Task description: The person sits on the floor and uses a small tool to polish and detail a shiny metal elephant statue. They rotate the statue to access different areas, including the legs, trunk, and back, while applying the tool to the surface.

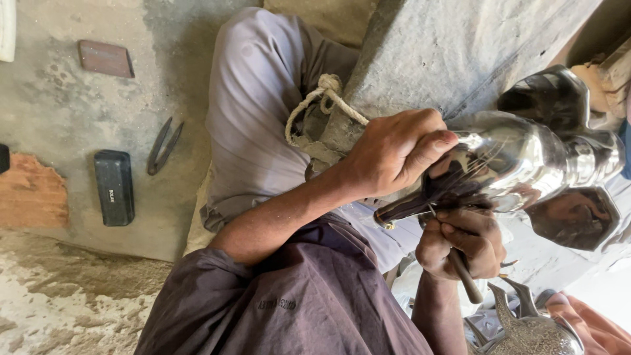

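Note:
My left hand (394, 152) is clamped over the neck of a shiny, polished metal vessel (526, 158), pressing it against a grey stone block (453, 46). Just below it, my right hand (463, 240) is closed on a thin tool with a wooden handle (465, 279). The tool's tip lies against the dark, worked part of the vessel (453, 190). A knotted rope (325, 98) runs beside my left wrist, over my knee in light trousers (256, 85).
On the concrete floor to the left lie a black case (114, 187), small dark shears (164, 144), a reddish slab (105, 58) and a brick (29, 190). A second, textured metal vessel (526, 332) and orange cloth (595, 329) sit at the lower right.

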Available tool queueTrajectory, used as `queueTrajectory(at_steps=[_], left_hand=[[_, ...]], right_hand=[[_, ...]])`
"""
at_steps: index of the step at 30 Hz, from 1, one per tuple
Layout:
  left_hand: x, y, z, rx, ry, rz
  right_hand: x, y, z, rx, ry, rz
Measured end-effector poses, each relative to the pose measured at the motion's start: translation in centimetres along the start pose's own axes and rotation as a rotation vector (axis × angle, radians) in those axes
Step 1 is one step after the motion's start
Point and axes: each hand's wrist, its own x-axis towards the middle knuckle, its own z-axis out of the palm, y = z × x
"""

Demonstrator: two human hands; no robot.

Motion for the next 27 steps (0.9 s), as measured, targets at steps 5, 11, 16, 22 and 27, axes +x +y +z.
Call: queueTrajectory(at_steps=[5,11,16,22,27], left_hand=[[-0.1,0.0,0.2,0.037,0.015,-0.027],[-0.1,0.2,0.4,0.044,0.041,-0.027],[-0.3,0.5,0.5,0.046,0.052,-0.043],[-0.4,0.8,0.7,0.068,0.077,-0.045],[-0.5,0.8,0.8,0.070,0.073,-0.030]], right_hand=[[-0.8,0.4,0.2,0.010,0.041,0.025],[-1.8,0.2,0.8,0.052,0.087,0.066],[-2.2,0.2,1.0,0.078,0.123,0.079],[-2.7,-0.3,1.3,0.132,0.106,0.088],[-3.4,-0.6,1.7,0.151,0.124,0.101]])
